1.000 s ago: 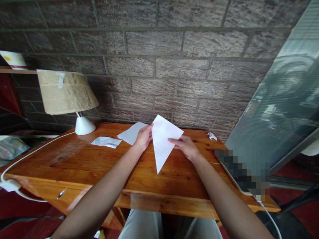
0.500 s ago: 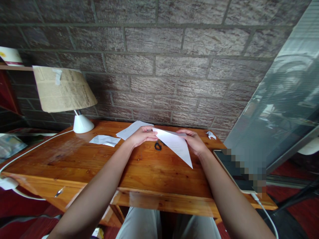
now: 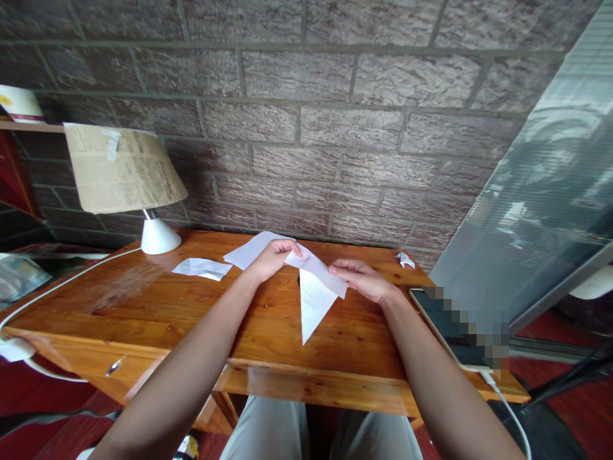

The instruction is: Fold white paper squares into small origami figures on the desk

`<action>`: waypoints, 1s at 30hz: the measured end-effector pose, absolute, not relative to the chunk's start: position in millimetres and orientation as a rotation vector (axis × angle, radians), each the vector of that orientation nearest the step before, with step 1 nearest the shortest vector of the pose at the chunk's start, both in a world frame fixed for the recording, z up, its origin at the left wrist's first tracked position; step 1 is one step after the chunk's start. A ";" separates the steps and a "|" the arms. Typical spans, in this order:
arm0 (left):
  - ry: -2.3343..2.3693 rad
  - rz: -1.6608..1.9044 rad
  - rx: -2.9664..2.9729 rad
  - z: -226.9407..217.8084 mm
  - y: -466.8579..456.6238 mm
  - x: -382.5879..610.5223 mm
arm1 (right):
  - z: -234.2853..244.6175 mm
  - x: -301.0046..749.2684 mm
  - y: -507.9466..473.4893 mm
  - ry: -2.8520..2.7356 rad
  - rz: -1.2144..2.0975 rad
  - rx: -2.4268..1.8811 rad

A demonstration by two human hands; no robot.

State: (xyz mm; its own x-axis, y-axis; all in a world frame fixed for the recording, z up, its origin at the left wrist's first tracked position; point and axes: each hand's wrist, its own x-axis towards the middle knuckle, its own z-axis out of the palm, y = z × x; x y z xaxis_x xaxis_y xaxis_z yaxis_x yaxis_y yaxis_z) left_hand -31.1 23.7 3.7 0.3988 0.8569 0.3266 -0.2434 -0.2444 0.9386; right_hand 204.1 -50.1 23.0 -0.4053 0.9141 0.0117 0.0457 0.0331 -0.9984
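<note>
A sheet of white paper [image 3: 317, 301], folded to a triangle with a strip along its upper edge, hangs over the middle of the table with its point toward me. My left hand [image 3: 278, 259] pinches the strip's upper left end between thumb and fingers. At the strip's right end, my right hand [image 3: 357, 278] has its thumb and fingertips closed on the edge. Behind the paper, only a bit of a black looped handle [image 3: 299, 280] shows; the rest of that object is hidden.
White sheets [image 3: 253, 249] and a cut paper piece [image 3: 202, 268] lie left on the wooden table [image 3: 143, 300]. A lamp [image 3: 160, 237] stands farther left. On the right are a small folded paper shape [image 3: 405, 260] and a tablet-like device [image 3: 440, 326] with a white cable.
The paper has been turned: its point swung from the lower right to the lower left, and the strip now faces me. My right hand has moved slightly down and left.
</note>
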 end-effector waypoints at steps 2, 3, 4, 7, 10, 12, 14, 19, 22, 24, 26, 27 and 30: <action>0.560 1.025 1.507 4.0 19.4 -28.3 | 19.7 200.4 -48.8 -1.533 1.465 -1.036; 0.549 0.969 1.519 4.0 17.4 -26.9 | 18.2 198.6 -48.2 -1.520 1.478 -1.043; 0.545 0.930 1.518 4.1 15.6 -25.6 | 17.0 196.9 -47.8 -1.516 1.496 -1.045; 0.563 0.907 1.468 4.7 12.3 -23.2 | 15.6 193.1 -47.8 -1.556 1.501 -1.058; 0.573 0.968 1.442 5.6 11.2 -21.9 | 15.4 189.6 -48.7 -1.573 1.466 -1.084; 0.560 0.997 1.457 5.4 10.6 -20.1 | 13.9 186.1 -49.2 -1.595 1.477 -1.084; 0.540 1.007 1.464 4.0 9.7 -17.4 | 11.2 181.9 -49.3 -1.624 1.485 -1.064; 0.513 1.035 1.436 0.7 8.2 -9.9 | 5.6 175.3 -48.3 -1.592 1.407 -1.066; 0.535 1.041 1.324 3.1 7.7 -6.8 | 3.8 176.3 -46.3 -1.559 1.345 -1.102; 0.590 1.051 1.237 5.0 7.6 -5.2 | 1.3 177.7 -43.9 -1.558 1.256 -1.139; 0.661 1.086 1.242 5.2 7.6 -4.0 | -2.3 178.7 -41.1 -1.592 1.128 -1.175; 0.690 1.106 1.295 4.6 7.5 -3.6 | -4.1 178.8 -39.7 -1.619 1.062 -1.183; 0.739 1.135 1.492 1.7 6.2 -3.5 | -7.4 177.8 -37.9 -1.683 0.944 -1.153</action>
